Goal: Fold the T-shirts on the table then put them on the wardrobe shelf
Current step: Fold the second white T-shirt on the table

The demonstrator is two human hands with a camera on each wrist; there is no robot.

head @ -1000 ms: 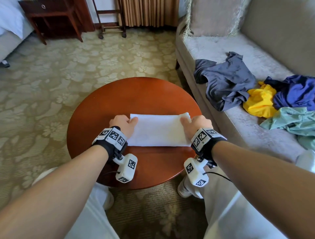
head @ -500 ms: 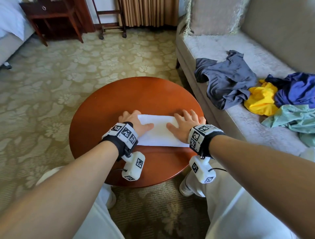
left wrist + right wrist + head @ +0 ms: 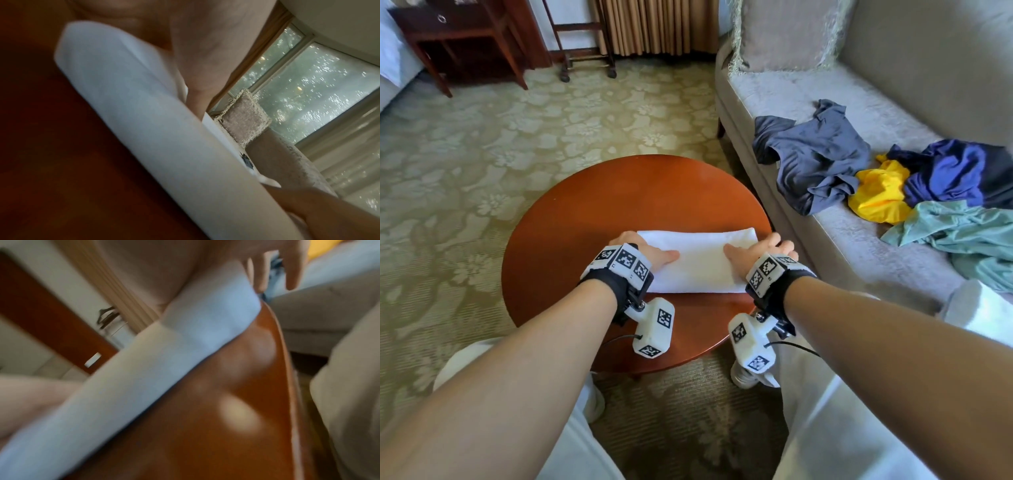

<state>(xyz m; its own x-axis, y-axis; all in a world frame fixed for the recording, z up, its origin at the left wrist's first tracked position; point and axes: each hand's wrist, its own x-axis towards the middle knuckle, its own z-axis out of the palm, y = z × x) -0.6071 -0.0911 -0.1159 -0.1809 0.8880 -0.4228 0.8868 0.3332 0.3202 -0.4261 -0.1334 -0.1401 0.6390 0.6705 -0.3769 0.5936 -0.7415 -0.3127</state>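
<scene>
White T-shirt (image 3: 700, 262), folded into a flat rectangle, lies on the round wooden table (image 3: 619, 192), toward its near-right part. Left hand (image 3: 645, 251) sits on the shirt's left end, thumb stretched rightward across the cloth; the other fingers are hidden behind the wrist band, so whether they curl under the edge cannot be told. Right hand (image 3: 763, 250) sits on the right end, thumb pointing leftward on the cloth, fingers bent over the shirt's right edge; in the right wrist view two fingertips (image 3: 292, 272) hang past the shirt's end, apart from each other, near the table rim. Bare cloth lies between the two thumbs. Beyond the right fingers, well apart from the table: sofa (image 3: 825, 92) carrying a grey-blue shirt (image 3: 815, 154), a yellow shirt (image 3: 876, 195), a dark blue shirt (image 3: 955, 171) and a pale green shirt (image 3: 969, 236), all crumpled and overlapping. Wrist views blurred.
</scene>
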